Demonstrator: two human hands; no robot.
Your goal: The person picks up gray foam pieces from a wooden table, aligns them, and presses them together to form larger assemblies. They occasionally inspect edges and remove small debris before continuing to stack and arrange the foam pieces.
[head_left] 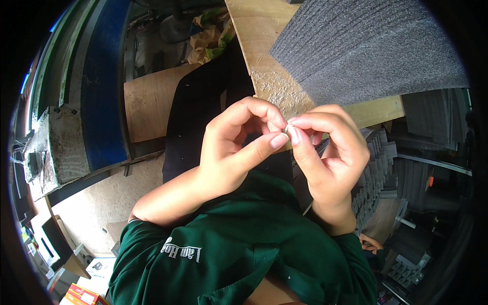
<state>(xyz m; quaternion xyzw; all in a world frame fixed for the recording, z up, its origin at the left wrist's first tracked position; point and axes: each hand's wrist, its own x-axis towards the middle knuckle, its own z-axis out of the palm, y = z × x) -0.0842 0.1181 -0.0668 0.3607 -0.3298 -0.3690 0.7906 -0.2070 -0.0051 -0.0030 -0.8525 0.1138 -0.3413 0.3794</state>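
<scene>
Both hands meet in front of my chest, fingertips together around a tiny whitish piece [287,127], too small for me to name. My left hand [239,134] is closed in a pinch, thumb and forefinger at the piece's left side. From the other side, my right hand [333,147] pinches it between thumb and forefinger, the other fingers curled in. Just beyond the fingertips, many small pale bits [278,90] lie scattered on a wooden board [262,23]. My fingers cover most of the piece.
A stack of grey foam sheets [371,51] rests on the board at the far right. Grey notched pieces [375,173] are piled right of my arm. A blue panel [104,86] stands at left, crumpled brown paper [206,43] beyond. Another person's hand [371,244] shows at lower right.
</scene>
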